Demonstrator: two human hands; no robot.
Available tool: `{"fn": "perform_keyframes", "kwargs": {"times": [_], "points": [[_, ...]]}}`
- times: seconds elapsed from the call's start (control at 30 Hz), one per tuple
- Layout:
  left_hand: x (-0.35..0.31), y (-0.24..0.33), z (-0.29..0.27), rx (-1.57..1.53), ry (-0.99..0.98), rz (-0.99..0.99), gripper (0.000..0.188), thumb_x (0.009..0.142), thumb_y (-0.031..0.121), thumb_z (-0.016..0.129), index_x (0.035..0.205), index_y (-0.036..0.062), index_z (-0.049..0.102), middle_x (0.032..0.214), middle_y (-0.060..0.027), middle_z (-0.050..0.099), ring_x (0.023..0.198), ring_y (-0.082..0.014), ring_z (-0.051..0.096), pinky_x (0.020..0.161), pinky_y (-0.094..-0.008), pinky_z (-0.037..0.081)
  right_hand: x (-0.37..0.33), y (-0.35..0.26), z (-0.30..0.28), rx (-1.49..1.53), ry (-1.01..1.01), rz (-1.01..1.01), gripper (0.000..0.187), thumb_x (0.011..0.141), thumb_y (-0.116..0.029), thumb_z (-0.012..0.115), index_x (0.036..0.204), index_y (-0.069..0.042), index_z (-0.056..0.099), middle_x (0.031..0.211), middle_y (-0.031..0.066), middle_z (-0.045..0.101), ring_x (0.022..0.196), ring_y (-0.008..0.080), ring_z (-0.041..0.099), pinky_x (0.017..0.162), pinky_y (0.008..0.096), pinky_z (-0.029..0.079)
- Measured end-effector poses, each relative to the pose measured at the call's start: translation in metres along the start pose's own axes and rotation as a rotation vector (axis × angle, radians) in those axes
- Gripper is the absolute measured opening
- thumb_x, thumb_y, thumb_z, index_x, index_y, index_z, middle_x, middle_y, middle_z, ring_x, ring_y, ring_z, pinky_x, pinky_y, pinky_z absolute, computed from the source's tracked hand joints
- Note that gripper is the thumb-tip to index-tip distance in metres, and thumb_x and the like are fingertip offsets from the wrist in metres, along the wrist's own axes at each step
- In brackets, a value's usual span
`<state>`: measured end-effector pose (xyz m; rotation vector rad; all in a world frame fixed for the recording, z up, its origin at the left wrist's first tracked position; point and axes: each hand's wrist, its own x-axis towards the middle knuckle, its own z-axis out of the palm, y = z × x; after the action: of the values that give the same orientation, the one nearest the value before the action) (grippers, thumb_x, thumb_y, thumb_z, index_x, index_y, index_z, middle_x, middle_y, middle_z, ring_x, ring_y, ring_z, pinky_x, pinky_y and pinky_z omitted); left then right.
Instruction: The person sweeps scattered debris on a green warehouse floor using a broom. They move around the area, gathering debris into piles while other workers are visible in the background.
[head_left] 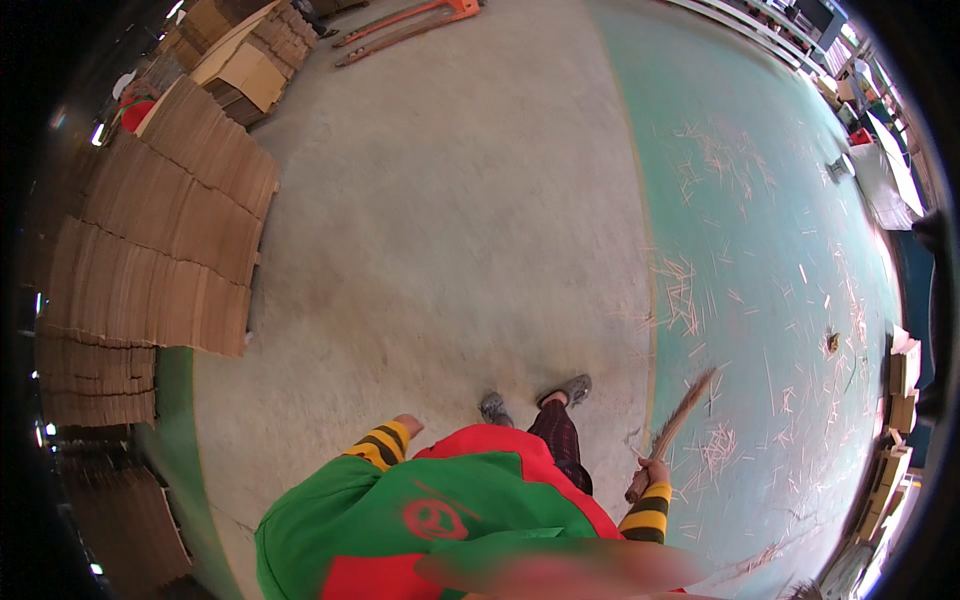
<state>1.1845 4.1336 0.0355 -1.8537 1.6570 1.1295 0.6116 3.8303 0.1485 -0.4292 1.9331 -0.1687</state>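
Note:
My right hand is closed round the short handle of a hand broom. Its brown bristles point forward and to the right, over the line where grey floor meets green floor. My left hand hangs out to the left over the grey floor, with nothing visible in it. How its fingers are bent is too small to make out. Several thin pale sticks lie scattered on the green floor, nearest to the broom's side.
Tall stacks of flat brown cardboard line the left side. An orange pallet jack stands at the far end. Along the right edge are cardboard boxes and a white sheet-like thing. A small yellowish object lies among the sticks.

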Motion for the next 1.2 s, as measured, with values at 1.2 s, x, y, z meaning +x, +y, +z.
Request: {"fn": "perform_keyframes", "kwargs": {"times": [1.2], "points": [[0.201, 0.208, -0.413, -0.623, 0.29, -0.226, 0.044, 0.072, 0.039, 0.053, 0.104, 0.0098, 0.058, 0.099, -0.0153, 0.059, 0.094, -0.029, 0.056, 0.083, -0.0365, 0.043, 0.23, -0.279, -0.12, 0.147, -0.207, 0.277, 0.021, 0.075, -0.028, 0.057, 0.076, -0.011, 0.044, 0.05, 0.0075, 0.045, 0.038, 0.0243, 0.042, 0.036, 0.0378, 0.036]]}}
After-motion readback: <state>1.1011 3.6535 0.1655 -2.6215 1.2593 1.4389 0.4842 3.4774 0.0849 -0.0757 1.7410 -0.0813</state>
